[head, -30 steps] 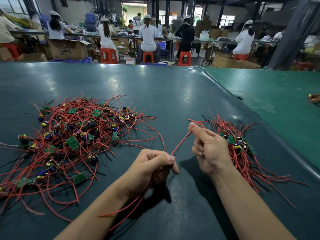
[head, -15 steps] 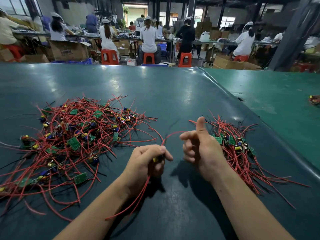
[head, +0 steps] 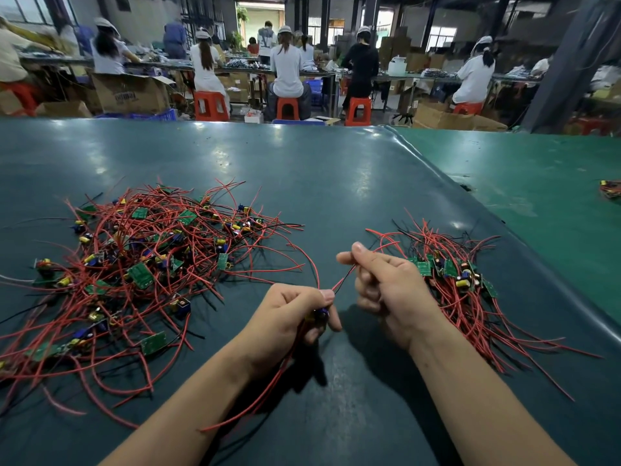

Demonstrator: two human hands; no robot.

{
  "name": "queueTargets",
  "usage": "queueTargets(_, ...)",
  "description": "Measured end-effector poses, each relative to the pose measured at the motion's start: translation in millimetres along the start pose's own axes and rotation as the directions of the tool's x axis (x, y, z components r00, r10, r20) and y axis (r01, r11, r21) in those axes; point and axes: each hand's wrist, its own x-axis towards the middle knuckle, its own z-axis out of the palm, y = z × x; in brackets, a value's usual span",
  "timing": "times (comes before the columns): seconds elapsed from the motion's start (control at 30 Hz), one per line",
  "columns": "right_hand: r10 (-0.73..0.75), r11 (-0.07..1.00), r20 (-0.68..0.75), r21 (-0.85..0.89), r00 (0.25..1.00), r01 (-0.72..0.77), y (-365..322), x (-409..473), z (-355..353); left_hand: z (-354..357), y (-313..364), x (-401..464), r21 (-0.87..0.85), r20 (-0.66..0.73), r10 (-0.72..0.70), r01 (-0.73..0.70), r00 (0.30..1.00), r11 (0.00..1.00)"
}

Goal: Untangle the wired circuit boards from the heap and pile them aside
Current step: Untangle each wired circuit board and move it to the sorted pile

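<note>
- Our left hand (head: 295,314) grips one board (head: 319,316), just right of the heap (head: 141,264), to steady it.
- Our right hand (head: 386,284) pinches its wire (head: 342,280), pulling it straight.
- The sorted pile (head: 453,280) waits further right of the heap.

Left of the dark teal table mat (head: 302,169), the heap (head: 144,264) mixes red and black wires with green circuit boards bearing yellow and blue parts. Right of it lies a brighter green mat (head: 537,183); beyond stand orange-red stools (head: 288,108).
</note>
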Motion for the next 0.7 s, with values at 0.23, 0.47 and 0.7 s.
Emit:
queueTargets(0.23,-0.003,0.956,-0.116,0.289,0.993,0.037,-6,-1,5,-2,-2,0,-0.096,0.104,-0.051,0.061,0.993,0.993)
queueTargets(0.47,0.209,0.839,0.076,0.498,0.975,-0.219,-10,0,-3,-1,0,-3,-0.088,0.144,-0.036,0.049,0.989,0.995)
queueTargets(0.7,0.084,0.991,0.066,-0.109,0.994,-0.076,7,-4,-1,-2,5,2,-0.454,-0.117,-0.012,-0.043,0.993,0.89)
